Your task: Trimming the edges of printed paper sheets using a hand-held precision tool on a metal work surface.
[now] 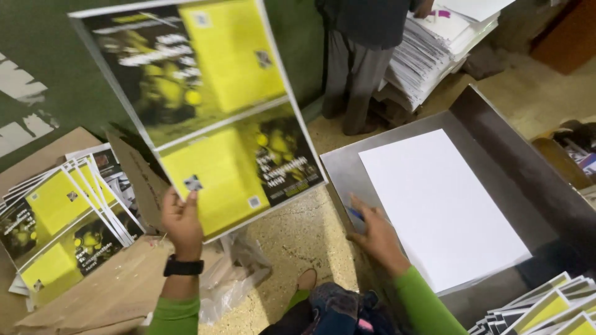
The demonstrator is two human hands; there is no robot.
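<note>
Dim, soft indoor light; motion blur smears everything, shadows faint.

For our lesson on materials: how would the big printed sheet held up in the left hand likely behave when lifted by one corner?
The printed sheet probably feels light: the left hand lifts it alone by its lower edge. It looks fairly stiff, since it stands nearly flat above that grip. Its glossy face could be slippery, so the fingers may need a firm pinch.

A white sheet (442, 208) lies on the metal table (496, 133) at right; printed sheets (59, 217) fan out at left.
</note>
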